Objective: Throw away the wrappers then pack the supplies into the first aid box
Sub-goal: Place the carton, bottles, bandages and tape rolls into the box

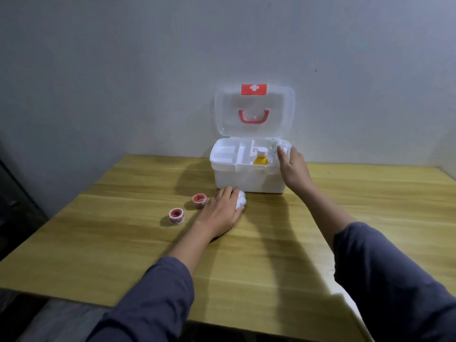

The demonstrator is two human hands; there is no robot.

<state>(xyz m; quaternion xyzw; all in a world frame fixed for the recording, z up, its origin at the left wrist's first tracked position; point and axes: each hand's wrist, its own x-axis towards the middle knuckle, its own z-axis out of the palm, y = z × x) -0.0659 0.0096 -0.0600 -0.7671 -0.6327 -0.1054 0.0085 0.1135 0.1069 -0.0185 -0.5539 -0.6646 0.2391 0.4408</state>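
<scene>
The white first aid box [249, 177] stands open at the back of the wooden table, its clear lid [254, 112] upright against the wall. A yellow bottle with a white cap [261, 157] lies in its right compartment. My right hand [292, 169] holds a white roll [283, 147] over the box's right rim. My left hand [222, 213] rests on the table in front of the box, fingers closed over a white bandage roll [240, 202]. Two red-and-white tape rolls [199, 200] [176, 215] lie left of that hand.
The wooden table [123, 243] runs to a front edge near me and a left edge beside a dark area. A grey wall stands right behind the box. The box's left tray compartments [223, 155] hold nothing visible.
</scene>
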